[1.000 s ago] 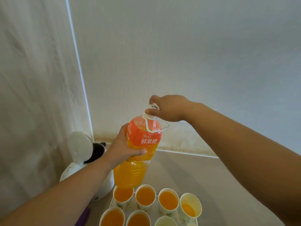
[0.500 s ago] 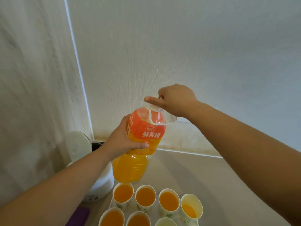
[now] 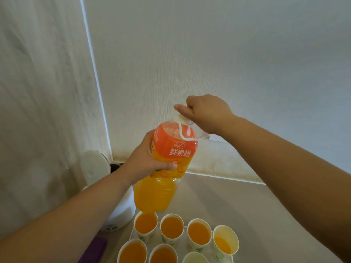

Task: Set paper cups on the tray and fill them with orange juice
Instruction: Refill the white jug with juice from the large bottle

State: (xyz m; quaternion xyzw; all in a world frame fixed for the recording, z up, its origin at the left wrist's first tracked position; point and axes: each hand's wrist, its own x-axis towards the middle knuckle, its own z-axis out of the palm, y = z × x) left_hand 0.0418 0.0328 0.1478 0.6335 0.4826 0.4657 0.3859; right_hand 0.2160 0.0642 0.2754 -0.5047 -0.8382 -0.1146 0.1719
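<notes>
Where its label can be read, the bottle shows white characters 鲜果橙 on an orange band; the small logo above them is too fine to make out.

- Bottle: clear ribbed plastic, the lower part full of juice, with a white strap looped at the shoulder. It is held in the air, slightly tilted, and its base in this view overlaps the rim of the back-left cup.
- Left hand: fingers and thumb wrapped round the labelled middle of the bottle.
- Right hand: fingers clenched over the top of the bottle, thumb pointing left. The cap is hidden beneath the hand.
- Cups: white paper with a green leaf print, standing on the tray in two rows below the bottle. Five are well filled with juice, the back-right one holds only a little, and the front-right one is cut by the frame edge, so its contents are unclear.
- Kettle: white and rounded, lid raised, standing just left of the tray and partly hidden by the left forearm.
- Purple flat item: lies at the lower edge, kind unclear.
- Counter: pale and smooth. It meets the wall, which is white with a fine vertical texture.
</notes>
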